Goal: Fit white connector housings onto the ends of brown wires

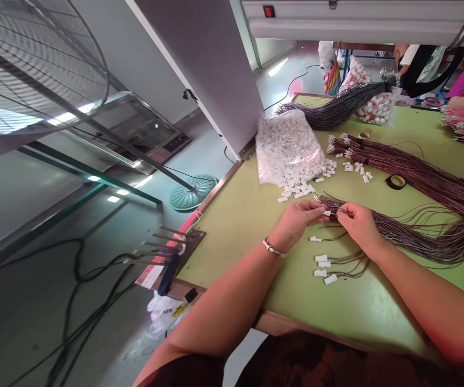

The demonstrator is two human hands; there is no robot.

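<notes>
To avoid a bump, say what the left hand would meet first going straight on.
Beyond the white connector in the left hand, probably the right hand, just ahead; depth between them is unclear.

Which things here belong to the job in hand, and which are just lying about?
Apparently in use:
- white connector in left hand
- brown wires at right hand
- bagged connectors
- loose connectors

Probably idle:
- black tape roll
- dark wire bundle behind
- pegged plate

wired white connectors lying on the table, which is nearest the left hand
The lone connector just below the left hand, set apart from the cluster of four.
</notes>
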